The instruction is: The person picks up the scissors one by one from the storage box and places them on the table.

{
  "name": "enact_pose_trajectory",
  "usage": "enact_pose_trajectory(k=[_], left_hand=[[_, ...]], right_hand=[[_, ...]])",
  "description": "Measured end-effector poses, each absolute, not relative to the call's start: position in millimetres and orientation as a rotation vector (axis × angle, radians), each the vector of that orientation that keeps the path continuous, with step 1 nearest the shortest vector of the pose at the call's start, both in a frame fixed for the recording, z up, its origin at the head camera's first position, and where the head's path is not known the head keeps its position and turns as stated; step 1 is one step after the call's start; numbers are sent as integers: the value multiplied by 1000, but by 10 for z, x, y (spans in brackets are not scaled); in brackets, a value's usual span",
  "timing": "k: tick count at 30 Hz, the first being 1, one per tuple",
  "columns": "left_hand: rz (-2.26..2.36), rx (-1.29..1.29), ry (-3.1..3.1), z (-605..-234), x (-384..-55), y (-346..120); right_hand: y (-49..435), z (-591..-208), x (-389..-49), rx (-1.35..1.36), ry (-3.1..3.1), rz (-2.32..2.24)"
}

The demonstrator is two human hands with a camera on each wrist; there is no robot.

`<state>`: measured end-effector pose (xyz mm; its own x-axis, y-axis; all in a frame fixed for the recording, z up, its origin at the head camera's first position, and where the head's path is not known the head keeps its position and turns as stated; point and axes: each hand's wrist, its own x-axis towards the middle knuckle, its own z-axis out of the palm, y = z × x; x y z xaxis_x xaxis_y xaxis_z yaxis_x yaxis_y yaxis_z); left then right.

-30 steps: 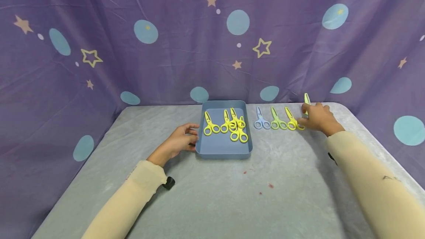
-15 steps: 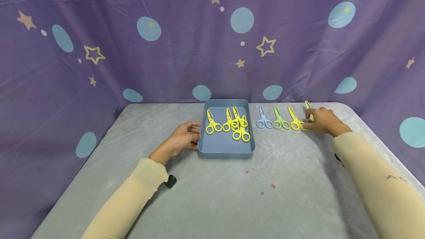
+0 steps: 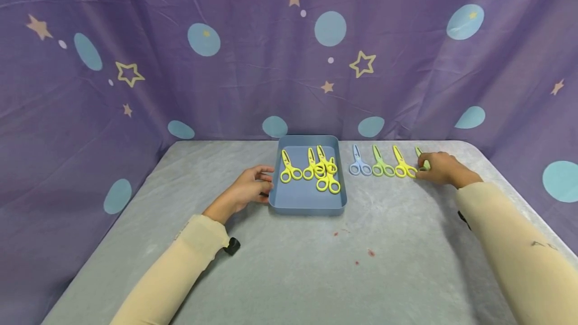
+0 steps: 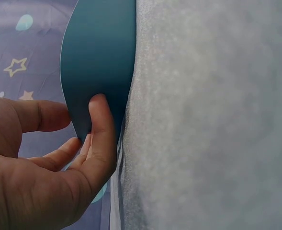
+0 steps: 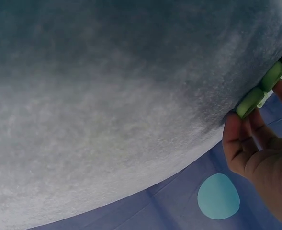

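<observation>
A person's left hand (image 3: 241, 189), its grip spread, is touching the outer left wall of a smooth, round-cornered blue tray (image 3: 307, 203); light contact is probably serving best, since a hard push could be sliding the tray along the mottled grey desk (image 3: 271, 275). Inside, four yellow scissors (image 3: 286, 159) are lying flat, one apart at the left and the rest bunched and overlapping at the right, ring handles showing. Just beyond the tray, blue scissors (image 3: 356, 154), light-green scissors (image 3: 379, 159) and yellow desk scissors (image 3: 400, 158) are lying in a row, slim tips pointing toward a creased purple curtain (image 3: 271, 39) patterned with stars and rounded blue shapes. At the row's right end, the right hand (image 3: 444, 168) is pinching end scissors (image 5: 251, 101) by their rounded, matt green handles; whether they are resting fully on the desk, the views are not telling. Handling them well likely means gripping both loops evenly, leaving the tips in line with the row and avoiding a nudge to the neighbouring yellow pair.
</observation>
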<state>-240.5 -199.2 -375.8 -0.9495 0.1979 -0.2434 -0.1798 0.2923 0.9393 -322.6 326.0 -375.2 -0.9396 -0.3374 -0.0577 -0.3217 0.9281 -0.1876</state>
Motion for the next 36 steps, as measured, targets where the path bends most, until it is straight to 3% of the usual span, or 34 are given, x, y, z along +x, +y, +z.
enact_pose_trajectory(k=[15,36], left_hand=[[1692,14,2267,-3763,-2393,-1990],[1695,11,2261,-3786,-2407,-2004]], right_hand=[[3228,-3670,-3211,-492,3000,-312],[2577,-3501,-3067,-680,3119,-354]])
